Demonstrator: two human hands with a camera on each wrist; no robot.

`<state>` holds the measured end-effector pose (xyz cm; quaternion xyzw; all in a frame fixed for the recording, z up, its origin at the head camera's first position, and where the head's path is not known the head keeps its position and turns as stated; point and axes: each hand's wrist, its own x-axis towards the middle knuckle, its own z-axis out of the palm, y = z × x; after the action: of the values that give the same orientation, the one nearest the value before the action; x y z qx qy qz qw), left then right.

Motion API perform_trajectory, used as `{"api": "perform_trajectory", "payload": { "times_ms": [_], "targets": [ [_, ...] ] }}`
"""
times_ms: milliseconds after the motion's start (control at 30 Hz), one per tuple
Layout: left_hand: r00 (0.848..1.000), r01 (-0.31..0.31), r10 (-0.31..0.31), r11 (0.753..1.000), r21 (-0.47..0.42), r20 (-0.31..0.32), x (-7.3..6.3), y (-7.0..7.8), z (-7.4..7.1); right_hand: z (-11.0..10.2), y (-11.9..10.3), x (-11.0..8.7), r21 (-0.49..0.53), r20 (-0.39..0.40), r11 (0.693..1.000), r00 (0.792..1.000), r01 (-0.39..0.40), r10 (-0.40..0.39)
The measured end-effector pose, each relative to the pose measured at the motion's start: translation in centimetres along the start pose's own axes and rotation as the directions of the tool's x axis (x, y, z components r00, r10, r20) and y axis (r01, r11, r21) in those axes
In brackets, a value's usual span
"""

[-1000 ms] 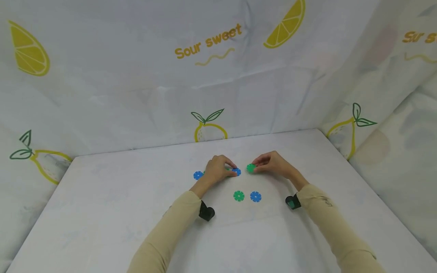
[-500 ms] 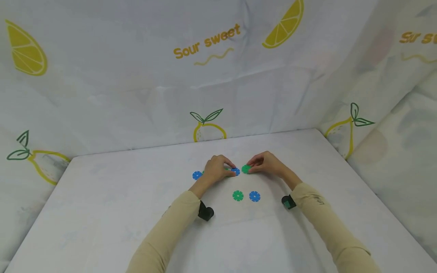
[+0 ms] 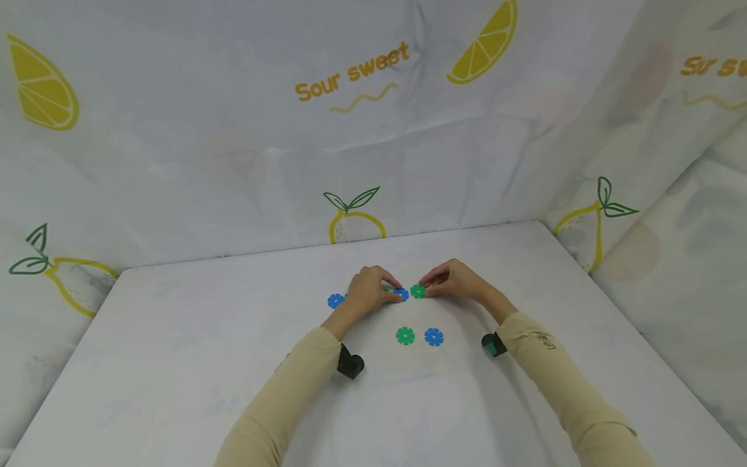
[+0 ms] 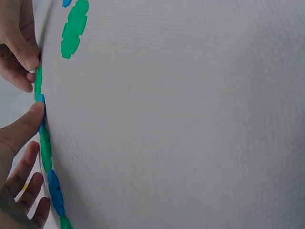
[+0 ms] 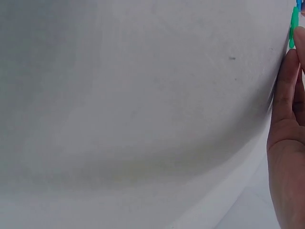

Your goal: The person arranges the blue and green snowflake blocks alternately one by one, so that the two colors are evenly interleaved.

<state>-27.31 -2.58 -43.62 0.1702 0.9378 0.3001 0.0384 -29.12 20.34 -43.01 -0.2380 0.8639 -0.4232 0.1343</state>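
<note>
One blue disc (image 3: pixel 401 295) sat pinched in the left hand (image 3: pixel 367 290) in the head view, with a green disc (image 3: pixel 417 291) just right of it in the right hand (image 3: pixel 459 281). From the left wrist, more discs (image 4: pixel 55 192) ran left of the blue disc along the tabletop (image 4: pixel 167 119). From the right wrist, fingers (image 5: pixel 286 83) clamped the green disc.

A row of discs (image 4: pixel 45 150) crosses the table (image 3: pixel 175 363), passing behind my left hand (image 3: pixel 366 290) — its left-end disc (image 3: pixel 335 301) beyond the hand's left side, its right-end disc (image 3: pixel 401 295) in that hand's pinch. Just right comes the next disc (image 3: pixel 418 291), in my right hand (image 3: pixel 458 282). Nearer me (between my forearms) lie a near-left disc (image 3: pixel 405 335) and a near-right disc (image 3: pixel 434 337), apart. Cloth (image 3: pixel 233 162) hangs behind.
</note>
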Motion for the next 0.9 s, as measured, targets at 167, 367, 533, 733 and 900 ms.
{"api": "perform_trajectory", "payload": {
  "times_ms": [167, 367, 533, 733, 900],
  "targets": [
    [1.0, 0.008, -0.008, 1.0, 0.013, 0.01, -0.02, 0.1, -0.14, 0.05, -0.06, 0.4, -0.051, 0.018, 0.999, 1.0, 0.003, -0.002],
    [1.0, 0.017, -0.017, 1.0, 0.024, 0.019, -0.04, 0.11, -0.26, 0.04, -0.47, 0.75, -0.076, 0.045, 0.997, 0.999, -0.003, 0.006],
    [1.0, 0.016, -0.016, 1.0, 0.025, 0.018, 0.02, 0.1, -0.25, 0.05, -0.87, 0.81, -0.078, 0.072, 0.997, 0.997, -0.006, 0.011],
    [1.0, 0.003, -0.003, 1.0, 0.031, 0.016, 0.04, 0.13, -0.14, 0.01, -0.73, 0.89, -0.085, 0.08, 0.996, 0.997, -0.009, 0.015],
    [0.999, -0.037, 0.036, 0.997, 0.061, 0.024, 0.13, 0.27, -0.1, -0.1, -0.52, 0.84, -0.069, 0.084, 0.998, 0.996, -0.004, 0.009]
  ]
}}
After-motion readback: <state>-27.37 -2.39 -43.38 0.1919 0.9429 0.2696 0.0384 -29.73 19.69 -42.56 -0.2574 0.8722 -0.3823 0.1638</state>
